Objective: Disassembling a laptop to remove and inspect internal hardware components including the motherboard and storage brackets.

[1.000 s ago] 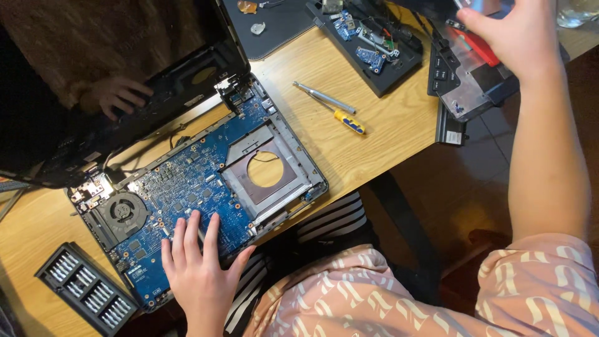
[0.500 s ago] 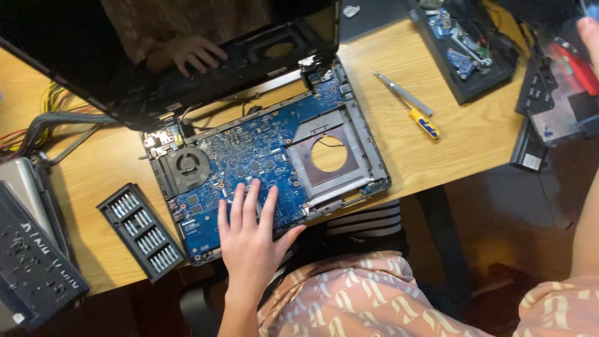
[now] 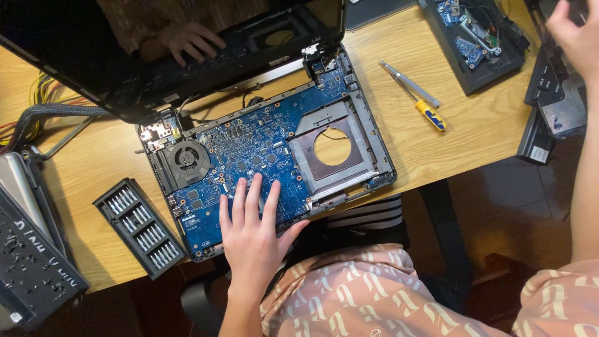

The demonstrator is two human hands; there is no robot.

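Flat now, left hand [image 3: 253, 240] fingers spread on glossy blue circuit board [image 3: 256, 156], right hand [image 3: 577, 34] grip unclear, pale wood desk [image 3: 462, 125].

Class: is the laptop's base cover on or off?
Off: the laptop shows its bare blue board and fan under the left hand.

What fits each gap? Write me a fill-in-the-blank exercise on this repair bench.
1. The left hand lies flat on the blue ____ of the opened laptop.
2. The screwdriver on the wooden desk has a yellow and ____ handle.
3. The black bit case lies ____ of the laptop.

Missing words: motherboard; blue; left
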